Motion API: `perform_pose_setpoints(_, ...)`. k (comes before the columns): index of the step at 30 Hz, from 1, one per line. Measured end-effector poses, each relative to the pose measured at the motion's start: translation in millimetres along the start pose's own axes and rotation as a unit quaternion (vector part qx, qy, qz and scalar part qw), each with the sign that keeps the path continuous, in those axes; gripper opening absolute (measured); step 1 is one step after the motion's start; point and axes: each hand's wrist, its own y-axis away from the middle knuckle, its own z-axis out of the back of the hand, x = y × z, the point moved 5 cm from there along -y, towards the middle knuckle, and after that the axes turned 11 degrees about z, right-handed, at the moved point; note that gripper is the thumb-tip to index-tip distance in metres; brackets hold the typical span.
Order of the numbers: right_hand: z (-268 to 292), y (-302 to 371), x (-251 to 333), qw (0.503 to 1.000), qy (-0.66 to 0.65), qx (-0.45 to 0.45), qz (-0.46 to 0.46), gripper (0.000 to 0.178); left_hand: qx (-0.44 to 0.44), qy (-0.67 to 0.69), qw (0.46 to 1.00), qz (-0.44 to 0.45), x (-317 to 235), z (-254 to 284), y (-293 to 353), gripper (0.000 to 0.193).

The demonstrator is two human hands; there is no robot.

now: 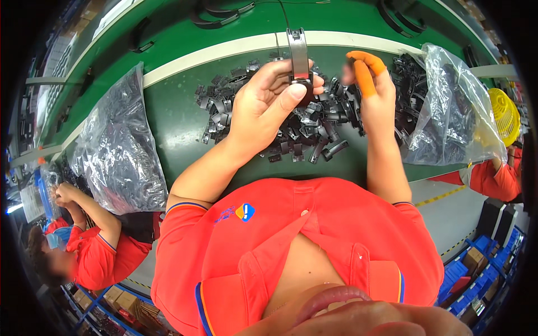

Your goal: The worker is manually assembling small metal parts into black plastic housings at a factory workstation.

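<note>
Above the green table [179,106], my left hand [260,106] grips a dark, glossy curved band [298,53], which looks like a headphone headband. It stands upright, with a red strip near its lower end and a thin cable running up behind it. My right hand [381,95], to the right and apart from the band, wears orange finger covers. Its fingers are bent together; a dark bit shows at the tips, too blurred to name. Beneath both hands lies a loose heap of small black plastic parts [294,131].
Clear plastic bags of black parts lie left [120,151] and right [448,123]. Beyond a pale rail [224,49] are more curved black bands [221,19]. A yellow basket [504,117] is at far right. Co-workers in red sit left [109,252] and right [496,179].
</note>
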Motion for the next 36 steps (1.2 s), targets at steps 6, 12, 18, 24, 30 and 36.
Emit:
perform_pose_setpoints(6,-30,28,31,0.967,-0.253,0.014,-0.011,0.016,0.002,-0.036,0.999,-0.006,8,-2,-1,0.034)
perform_pose_setpoints(12,-32,27,41,0.982,-0.158,0.061,0.086,0.017,-0.015,-0.078,0.996,-0.027,5,-3,2,0.037)
perform_pose_setpoints(18,-35,28,52,0.977,0.056,0.076,0.189,0.021,-0.027,-0.109,0.993,-0.02,9,-1,5,0.036)
perform_pose_setpoints(24,-41,28,34,0.981,-0.168,0.092,0.018,0.029,0.034,-0.223,0.974,0.007,17,-8,9,0.035)
perform_pose_setpoints(30,-39,32,37,0.986,-0.116,0.122,0.021,0.027,-0.024,-0.117,0.992,-0.038,29,-17,16,0.035)
perform_pose_setpoints(36,-40,37,34,0.989,-0.081,0.111,0.05,0.024,-0.007,-0.041,0.998,-0.036,30,-27,20,0.025)
